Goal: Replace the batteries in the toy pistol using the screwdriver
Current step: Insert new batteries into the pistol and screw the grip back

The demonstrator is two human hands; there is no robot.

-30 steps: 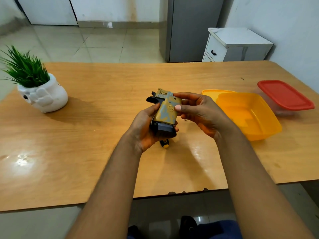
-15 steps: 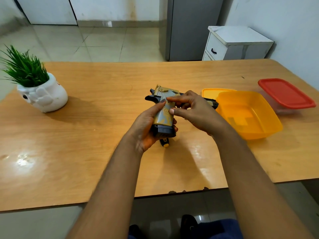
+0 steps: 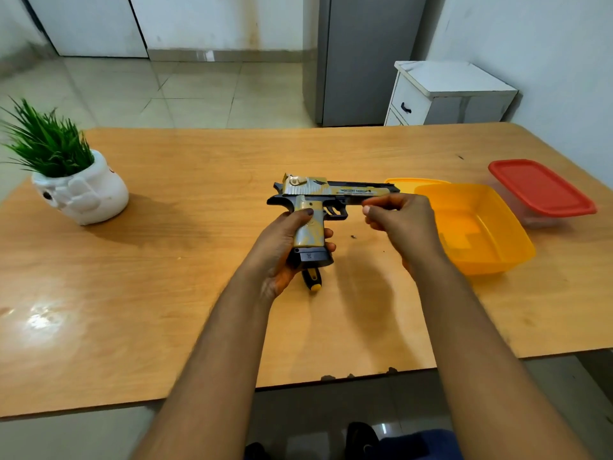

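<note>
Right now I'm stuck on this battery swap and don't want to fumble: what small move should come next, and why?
Probably reach the right hand down for the screwdriver, whose black and yellow handle lies on the table just below the toy pistol. The left hand already grips the pistol by its grip, the right hand's curled fingers seem to hold no tool, and no compartment looks open yet.

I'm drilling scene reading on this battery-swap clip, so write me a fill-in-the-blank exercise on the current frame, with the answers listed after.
1. The toy pistol is gripped at its handle by the ____ hand.
2. The pistol's barrel points toward the ____ tub.
3. The clear container at the table's far right has a ____ lid.
4. The screwdriver, its handle showing below the pistol's grip, lies on the ____.

Missing words: left; orange; red; table
</note>
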